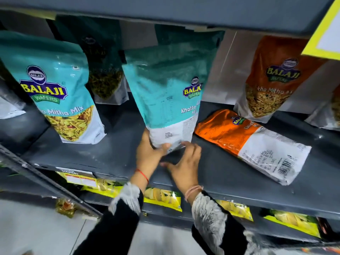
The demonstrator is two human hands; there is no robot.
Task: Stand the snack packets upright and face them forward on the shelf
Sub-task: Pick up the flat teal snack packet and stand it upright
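At the centre of the frame a teal Khatta Mitha Mix packet (165, 100) stands upright on the grey shelf (114, 153), turned so its side panel shows and its logo sits at the right edge. The left hand (150, 153) is clamped on its lower left corner, thumb across the white base. The right hand (185, 166) rests just beside the base, fingers spread apart, fingertips touching the bottom edge. At right an orange Balaji packet (252, 142) lies flat. At upper left another teal packet (55, 89) stands facing forward; at upper right an orange packet (272, 80) stands upright.
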